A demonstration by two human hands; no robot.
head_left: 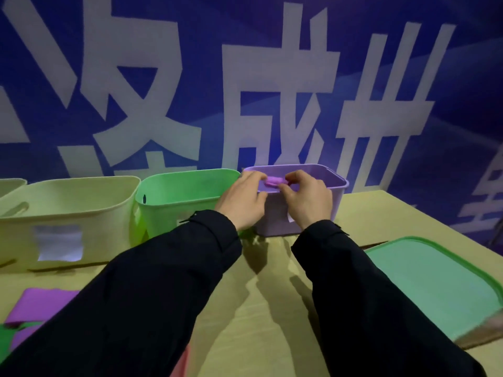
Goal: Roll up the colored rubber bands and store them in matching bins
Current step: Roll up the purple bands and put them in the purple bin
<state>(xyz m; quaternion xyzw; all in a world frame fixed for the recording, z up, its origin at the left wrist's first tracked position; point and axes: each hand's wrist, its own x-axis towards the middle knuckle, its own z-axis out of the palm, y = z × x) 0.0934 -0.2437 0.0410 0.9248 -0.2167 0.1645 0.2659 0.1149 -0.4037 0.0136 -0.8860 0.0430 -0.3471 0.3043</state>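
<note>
Both hands meet over the near rim of the purple bin (337,180): the left hand (245,198) and the right hand (307,200) each pinch an end of a rolled purple band (273,181), held between them just above the bin's opening. Just left of the left hand stands a green bin (174,194), and beyond it a cream bin (68,202). Near the left elbow lie flat purple bands (40,303). Right of the right forearm rests a green lid (441,284).
</note>
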